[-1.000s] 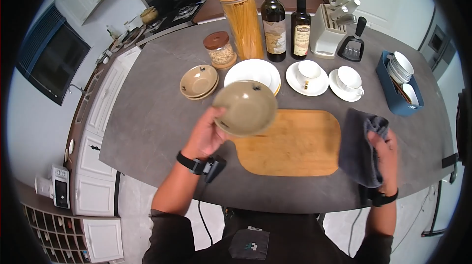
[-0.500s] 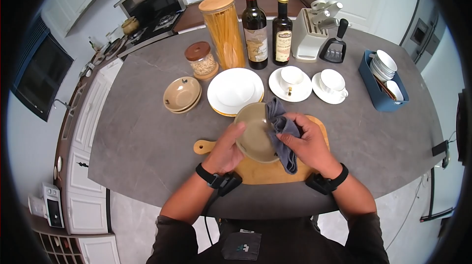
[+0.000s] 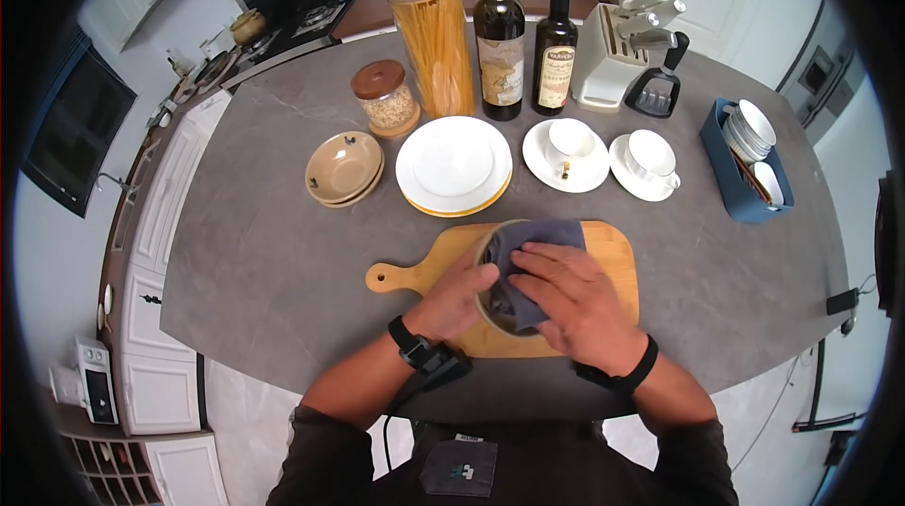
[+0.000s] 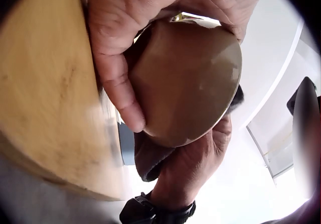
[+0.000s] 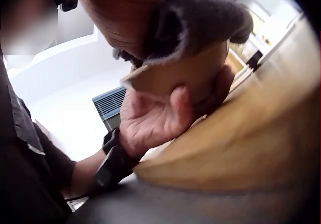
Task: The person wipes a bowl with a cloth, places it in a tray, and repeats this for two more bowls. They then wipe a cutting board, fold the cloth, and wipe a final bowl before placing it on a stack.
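Tilted over the wooden cutting board (image 3: 611, 270) is a beige bowl (image 4: 188, 83), its inside turned toward my right hand. My left hand (image 3: 451, 306) grips it from the left, thumb at the rim and fingers against the outside. A dark grey-blue cloth (image 3: 558, 234) covers much of the bowl's mouth. With its fingers spread over the cloth, my right hand (image 3: 589, 313) holds it against the bowl's inside; the right thumb is hidden in the head view. In the right wrist view the cloth (image 5: 210, 20) bunches over the bowl's edge.
Two stacked beige bowls (image 3: 344, 166), a stack of white plates (image 3: 452, 166) and two cups on saucers (image 3: 566, 176) stand beyond the board. Behind them are jars, two bottles (image 3: 500, 53) and a knife block (image 3: 608, 63). A blue bin (image 3: 731, 171) with dishes stands right.
My right hand has brought the cloth from the table's right side to the bowl, then spread it over the inside. My left hand has lowered the bowl toward the board and tilted it.
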Demonstrator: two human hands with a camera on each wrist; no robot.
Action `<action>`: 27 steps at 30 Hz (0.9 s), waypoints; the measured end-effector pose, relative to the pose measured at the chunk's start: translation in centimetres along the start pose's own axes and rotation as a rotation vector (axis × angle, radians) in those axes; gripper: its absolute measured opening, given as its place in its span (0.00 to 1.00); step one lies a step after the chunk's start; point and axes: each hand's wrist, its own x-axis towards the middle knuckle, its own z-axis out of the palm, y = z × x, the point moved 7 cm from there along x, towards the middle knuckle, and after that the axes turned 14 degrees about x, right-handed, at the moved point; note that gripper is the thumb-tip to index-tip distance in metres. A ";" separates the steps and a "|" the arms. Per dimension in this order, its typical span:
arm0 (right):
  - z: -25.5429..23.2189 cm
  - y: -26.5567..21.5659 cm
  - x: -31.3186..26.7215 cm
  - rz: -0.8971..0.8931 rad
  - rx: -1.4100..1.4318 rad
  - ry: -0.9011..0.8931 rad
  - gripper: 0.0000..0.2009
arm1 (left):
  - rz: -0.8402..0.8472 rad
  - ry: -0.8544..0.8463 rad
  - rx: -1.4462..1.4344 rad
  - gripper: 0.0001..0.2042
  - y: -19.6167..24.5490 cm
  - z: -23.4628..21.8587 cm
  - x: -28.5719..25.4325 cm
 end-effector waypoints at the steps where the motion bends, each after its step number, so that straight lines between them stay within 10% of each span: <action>1: 1.3 0.2 0.1 0.050 0.057 -0.072 0.30 | 0.017 0.027 0.084 0.41 -0.2 -0.2 0.0; 13: 1.9 0.4 -0.9 0.133 0.176 -0.327 0.26 | -0.036 0.010 0.104 0.45 0.2 0.2 0.1; 20: 1.2 -0.1 -0.2 0.037 -0.107 -0.100 0.29 | -0.030 0.004 0.156 0.43 -0.4 -0.7 -0.2; 27: 1.7 0.1 -0.8 0.010 0.249 -0.202 0.26 | -0.017 -0.046 0.105 0.46 -0.6 -1.0 -0.2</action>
